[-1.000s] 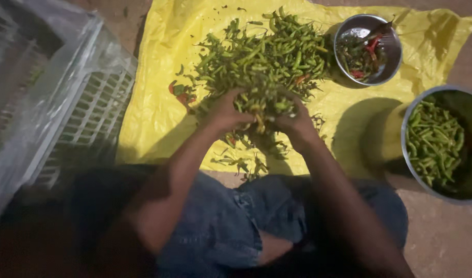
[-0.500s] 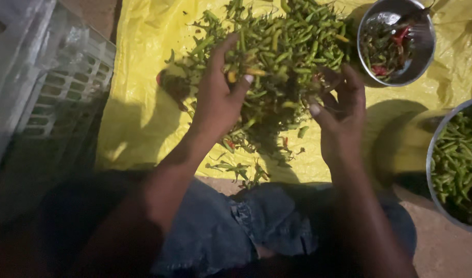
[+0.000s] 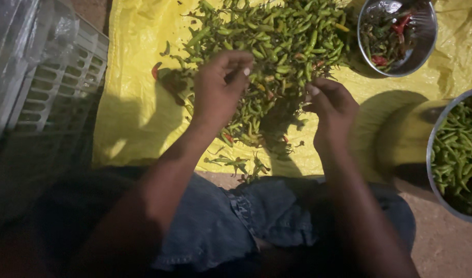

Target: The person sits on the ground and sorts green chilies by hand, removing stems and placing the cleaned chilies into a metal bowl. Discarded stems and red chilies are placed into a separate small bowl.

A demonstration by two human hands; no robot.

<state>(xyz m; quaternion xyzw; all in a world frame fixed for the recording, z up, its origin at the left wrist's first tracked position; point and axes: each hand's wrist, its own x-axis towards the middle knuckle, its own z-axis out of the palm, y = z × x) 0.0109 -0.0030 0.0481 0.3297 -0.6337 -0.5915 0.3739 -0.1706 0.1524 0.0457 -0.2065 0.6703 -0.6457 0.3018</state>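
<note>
A big heap of green chillies (image 3: 277, 46) lies on a yellow plastic sheet (image 3: 138, 103) spread on the ground. My left hand (image 3: 218, 90) rests palm down on the near edge of the heap, fingers curled into the chillies. To its right, my right hand (image 3: 331, 105) hovers at the heap's edge with fingers bent together; I cannot tell whether it pinches a chilli. A few red chillies show among the green ones. Loose stems (image 3: 241, 164) lie at the sheet's near edge by my knees.
A small steel bowl (image 3: 424, 44) with red and dark chillies stands at the far right of the sheet. A larger steel bowl (image 3: 436, 149) full of green chillies sits at the right edge. A white plastic crate (image 3: 56, 87) under clear film stands on the left.
The camera has moved closer and shifted. My hands, together over the heap a second ago, have spread apart, the left now pressing into the chillies, the right drawn back to the heap's edge.
</note>
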